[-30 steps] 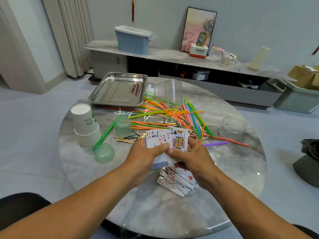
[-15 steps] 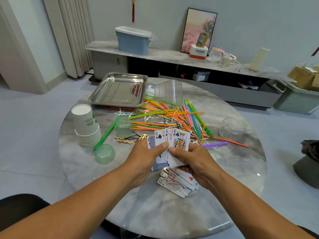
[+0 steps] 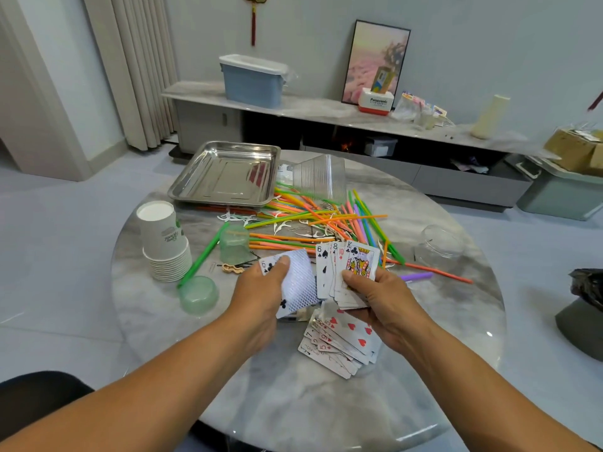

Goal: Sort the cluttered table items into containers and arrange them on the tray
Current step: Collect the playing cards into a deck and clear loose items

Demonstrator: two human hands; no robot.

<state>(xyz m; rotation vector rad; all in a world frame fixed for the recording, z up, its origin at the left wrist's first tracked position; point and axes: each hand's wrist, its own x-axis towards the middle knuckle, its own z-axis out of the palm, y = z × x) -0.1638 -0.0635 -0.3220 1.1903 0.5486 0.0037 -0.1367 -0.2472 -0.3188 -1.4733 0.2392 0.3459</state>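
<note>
Since these playing cards are thin and slippery, my left hand (image 3: 261,296) pinches a few (image 3: 295,282) by their edges while my right hand (image 3: 380,300) grips the fan (image 3: 347,265) low.

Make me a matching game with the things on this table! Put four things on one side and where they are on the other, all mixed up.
Things:
1. steel tray
2. paper cups
3. king card
4. nine of hearts

Places:
A. lying on the table, in the spread below the hands
B. held in the right hand
C. far side of the table, nothing in it
D. stacked upside down at the table's left edge

Pairs: 1-C, 2-D, 3-B, 4-A
</note>
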